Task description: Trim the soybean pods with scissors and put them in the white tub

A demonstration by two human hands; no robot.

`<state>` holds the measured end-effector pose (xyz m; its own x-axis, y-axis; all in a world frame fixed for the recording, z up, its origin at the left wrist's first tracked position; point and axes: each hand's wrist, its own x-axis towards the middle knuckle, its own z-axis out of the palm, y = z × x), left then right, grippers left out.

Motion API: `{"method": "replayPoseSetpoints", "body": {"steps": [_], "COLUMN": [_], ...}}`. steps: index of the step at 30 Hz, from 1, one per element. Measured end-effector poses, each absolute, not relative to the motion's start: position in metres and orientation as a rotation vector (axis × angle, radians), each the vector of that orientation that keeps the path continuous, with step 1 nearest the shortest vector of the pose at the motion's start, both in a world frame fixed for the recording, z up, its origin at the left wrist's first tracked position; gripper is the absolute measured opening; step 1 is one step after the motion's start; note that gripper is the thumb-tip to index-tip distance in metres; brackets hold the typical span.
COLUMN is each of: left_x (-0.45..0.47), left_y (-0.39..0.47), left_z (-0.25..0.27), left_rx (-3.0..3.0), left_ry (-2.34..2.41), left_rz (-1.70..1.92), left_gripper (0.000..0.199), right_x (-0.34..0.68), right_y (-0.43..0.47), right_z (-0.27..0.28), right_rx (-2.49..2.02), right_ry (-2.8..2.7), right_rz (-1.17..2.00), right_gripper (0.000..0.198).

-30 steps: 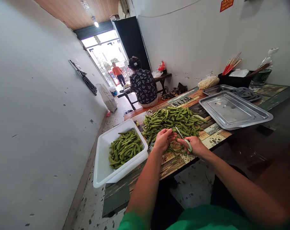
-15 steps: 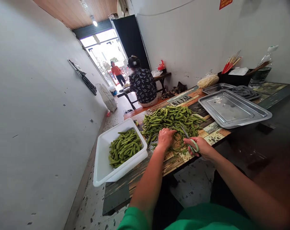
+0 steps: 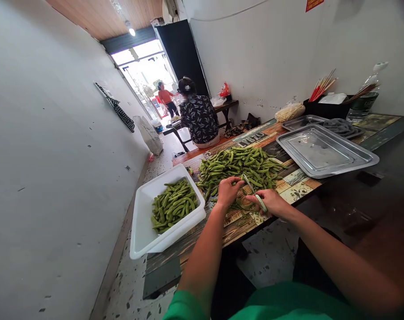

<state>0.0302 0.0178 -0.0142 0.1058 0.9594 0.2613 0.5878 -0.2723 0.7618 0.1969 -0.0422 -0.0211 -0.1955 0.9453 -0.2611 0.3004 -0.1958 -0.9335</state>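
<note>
My left hand [image 3: 228,191] is closed in a pinch on a green bean pod, mostly hidden by the fingers, at the near edge of the pile. In my right hand [image 3: 271,202] are scissors [image 3: 261,203] with pale green handles, their blades pointing up and left. The blade tips are close to my left fingertips and the pod. Behind both hands a heap of green bean pods [image 3: 237,162] is spread over the patterned table [image 3: 191,242]. Cut bits lie below the hands. More pods [image 3: 175,205] fill part of a white plastic tub [image 3: 145,222] on the left.
Metal trays [image 3: 326,153] overlap at the right, one holding a grey cloth [image 3: 342,127]. Behind them are a black box [image 3: 326,109] with skewers, a bagged bundle [image 3: 290,112] and a bottle [image 3: 366,100]. One person [image 3: 198,118] sits ahead; another [image 3: 166,98] stands near the doorway.
My left hand has risen slightly from the table with a pod. My right hand has moved left, bringing the scissors to it. The person near the doorway has shifted right.
</note>
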Motion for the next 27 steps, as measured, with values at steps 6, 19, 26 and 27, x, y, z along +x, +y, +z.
{"method": "replayPoseSetpoints", "body": {"steps": [6, 19, 26, 27], "left_x": [0.032, 0.022, 0.026, 0.026], "left_y": [0.010, 0.015, 0.012, 0.012], "left_z": [-0.009, -0.006, -0.006, -0.006], "left_rx": [1.957, 0.883, 0.873, 0.875], "left_ry": [1.379, 0.817, 0.777, 0.777], "left_rz": [0.974, 1.104, 1.044, 1.039], "left_gripper": [0.013, 0.038, 0.041, 0.042], "right_x": [0.198, 0.194, 0.184, 0.183], "right_y": [-0.032, -0.045, -0.047, -0.047], "right_z": [-0.026, -0.011, -0.008, -0.007], "right_rx": [-1.496, -1.338, -1.279, -1.275], "right_ry": [-1.628, -1.373, -1.390, -1.379], "right_rz": [1.274, 1.602, 1.586, 1.574], "right_gripper": [0.047, 0.049, 0.050, 0.050]}}
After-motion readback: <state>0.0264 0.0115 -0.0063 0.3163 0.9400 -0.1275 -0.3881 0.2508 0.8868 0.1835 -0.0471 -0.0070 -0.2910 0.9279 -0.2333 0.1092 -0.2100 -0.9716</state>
